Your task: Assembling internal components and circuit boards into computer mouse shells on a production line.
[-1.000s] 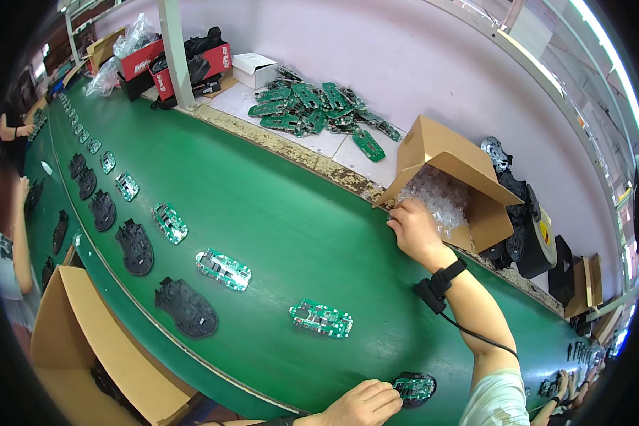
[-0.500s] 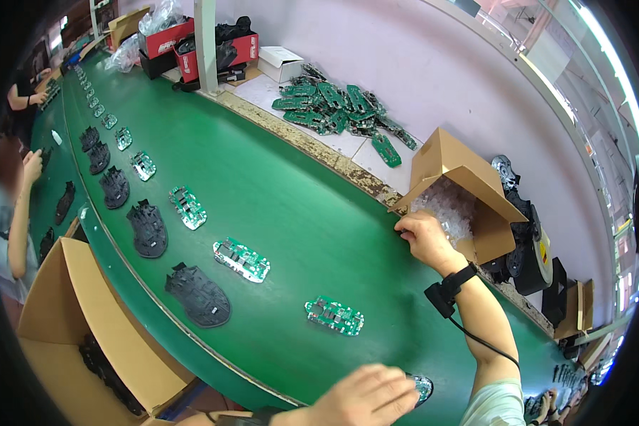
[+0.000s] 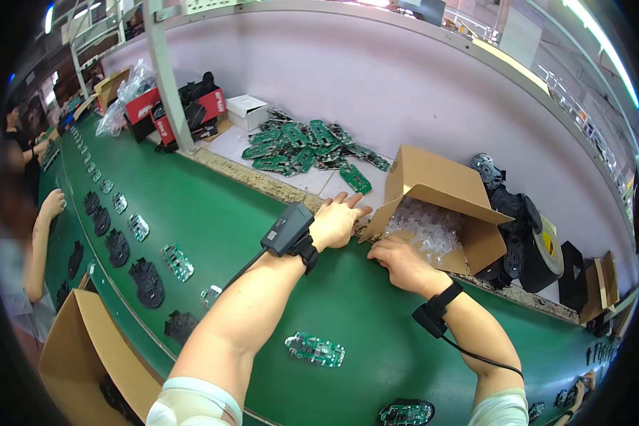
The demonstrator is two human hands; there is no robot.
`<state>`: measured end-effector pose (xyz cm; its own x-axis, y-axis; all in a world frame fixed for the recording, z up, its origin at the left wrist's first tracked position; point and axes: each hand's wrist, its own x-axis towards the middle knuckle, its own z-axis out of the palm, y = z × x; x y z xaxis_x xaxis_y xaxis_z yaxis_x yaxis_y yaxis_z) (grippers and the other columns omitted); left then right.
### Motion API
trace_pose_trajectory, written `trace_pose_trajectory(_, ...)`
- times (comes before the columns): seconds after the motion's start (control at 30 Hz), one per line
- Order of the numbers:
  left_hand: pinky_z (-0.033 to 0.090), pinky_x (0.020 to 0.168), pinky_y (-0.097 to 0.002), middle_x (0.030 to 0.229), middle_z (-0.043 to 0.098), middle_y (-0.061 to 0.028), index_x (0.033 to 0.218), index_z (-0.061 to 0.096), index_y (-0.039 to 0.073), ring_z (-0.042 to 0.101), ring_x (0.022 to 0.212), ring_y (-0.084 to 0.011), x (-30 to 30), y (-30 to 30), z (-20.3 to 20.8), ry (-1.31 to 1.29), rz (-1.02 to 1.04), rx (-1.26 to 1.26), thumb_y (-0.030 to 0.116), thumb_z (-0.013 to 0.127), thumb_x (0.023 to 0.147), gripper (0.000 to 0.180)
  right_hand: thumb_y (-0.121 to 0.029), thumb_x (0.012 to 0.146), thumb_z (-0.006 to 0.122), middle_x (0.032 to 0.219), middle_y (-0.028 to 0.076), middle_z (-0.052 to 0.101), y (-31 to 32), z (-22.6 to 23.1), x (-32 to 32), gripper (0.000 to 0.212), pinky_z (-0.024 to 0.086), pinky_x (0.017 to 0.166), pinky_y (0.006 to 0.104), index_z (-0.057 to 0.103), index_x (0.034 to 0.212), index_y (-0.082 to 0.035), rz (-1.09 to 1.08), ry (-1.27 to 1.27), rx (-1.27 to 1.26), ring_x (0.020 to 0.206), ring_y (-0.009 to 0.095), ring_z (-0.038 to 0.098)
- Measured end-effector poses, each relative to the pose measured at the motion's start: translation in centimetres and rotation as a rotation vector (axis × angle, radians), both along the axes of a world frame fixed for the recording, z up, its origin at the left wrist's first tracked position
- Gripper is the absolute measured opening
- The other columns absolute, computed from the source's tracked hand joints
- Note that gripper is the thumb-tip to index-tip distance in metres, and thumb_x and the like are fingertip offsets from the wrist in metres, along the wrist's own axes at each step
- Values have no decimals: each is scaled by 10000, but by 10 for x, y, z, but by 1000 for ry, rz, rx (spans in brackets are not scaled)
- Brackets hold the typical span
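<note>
My left hand (image 3: 338,220) reaches over the belt's far edge with its fingers spread and nothing in them. Its fingertips are just short of a loose green circuit board (image 3: 355,179), beside a heap of similar boards (image 3: 295,145). Close by on the right, my right hand (image 3: 399,263) has its fingers curled together at the front of an open cardboard box (image 3: 440,174). Small clear plastic pieces (image 3: 429,226) fill the box. What the right fingers hold, if anything, is hidden. A circuit board (image 3: 315,349) lies on the green belt between my forearms.
More boards (image 3: 177,262) and black plastic shells (image 3: 146,282) line the green belt (image 3: 213,206) to the left. A board in a black shell (image 3: 405,412) lies at the near edge. A large carton (image 3: 99,341) stands at lower left, near a co-worker's arm (image 3: 41,245).
My left hand has moved from the near edge up to the board heap, opening its fingers. My right hand stays by the box. The view has shifted, showing more of the wall.
</note>
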<state>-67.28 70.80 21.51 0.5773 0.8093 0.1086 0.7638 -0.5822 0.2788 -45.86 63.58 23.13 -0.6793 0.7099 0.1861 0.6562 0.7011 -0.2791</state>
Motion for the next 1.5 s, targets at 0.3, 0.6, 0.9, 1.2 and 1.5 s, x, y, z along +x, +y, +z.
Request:
trace_pose_trajectory(0.3, 530, 940, -408, 1102, 725, -101, 981, 759, 64, 642, 1077, -327, 115, 82, -35, -269, -246, 148, 107, 709, 811, 182, 22, 796, 618, 947, 103, 658, 90, -34, 132, 195, 525, 866, 414, 706, 958, -41, 102, 9, 75, 1039, 306, 606)
trace_pose_trajectory(0.6, 527, 894, -422, 1028, 685, -117, 934, 747, 65, 620, 1024, -349, 199, 67, -55, -387, -62, 270, 6, 723, 784, 163, -85, 869, 701, 986, 137, 705, 74, -12, 219, 136, 530, 871, 416, 721, 993, -34, -143, 375, -269, 991, 338, 666)
trace_pose_trajectory(0.9, 560, 739, -324, 888, 736, -86, 963, 778, 37, 693, 785, -190, 228, 5, 6, -544, 358, -112, 72, 773, 847, 122, -141, 868, 666, 1099, 233, 707, 101, -20, 343, 291, 544, 908, 478, 716, 1136, -42, -702, 212, 213, 1037, 406, 675)
trace_pose_trajectory(1.2, 557, 772, -385, 913, 707, -140, 941, 764, 32, 699, 856, -301, 336, -2, -1, -703, -103, 56, 83, 734, 855, 105, -301, 1028, 443, 1582, 157, 421, 184, -20, 338, 515, 291, 1209, 486, 460, 1510, -120, -782, -206, -109, 1475, 335, 365)
trace_pose_trajectory(1.5, 518, 968, -473, 1107, 692, -217, 1062, 727, 31, 631, 1087, -396, 281, 33, -50, -514, -164, 379, 105, 684, 835, 243, -331, 1060, 412, 1437, 210, 562, 188, -60, 287, 445, 369, 1146, 461, 573, 1404, -98, -639, -365, 20, 1359, 366, 496)
